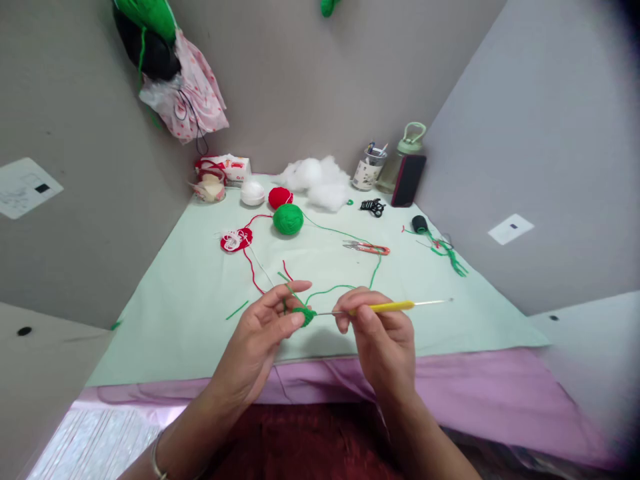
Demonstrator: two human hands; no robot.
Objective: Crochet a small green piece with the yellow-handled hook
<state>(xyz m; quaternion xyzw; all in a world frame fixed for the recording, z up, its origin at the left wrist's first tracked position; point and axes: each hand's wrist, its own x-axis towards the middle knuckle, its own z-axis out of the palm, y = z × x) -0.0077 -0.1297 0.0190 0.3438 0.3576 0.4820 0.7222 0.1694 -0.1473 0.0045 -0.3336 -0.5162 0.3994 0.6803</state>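
Observation:
Between the thumb and fingers of my left hand (267, 333) is a small green crocheted piece (306, 316). A strand of green yarn runs up to my raised left index finger. My right hand (383, 333) grips a crochet hook with a yellow handle (393, 307), and the hook's thin metal shaft reaches the green piece. From the work, green yarn loops over the table to a green yarn ball (288, 219). Beyond my left hand lies a flat red piece with white yarn (237, 239), trailing red and white strands toward that hand.
Orange-handled thread snips (367, 248) lie beyond my right hand. Farther back are a red ball (280, 198), a white ball (253, 193), white stuffing (317, 181), a pen cup (369, 170), a bottle (395, 167) and a phone (409, 181). Black spool (419, 224) and yarn scraps (453, 257) sit right.

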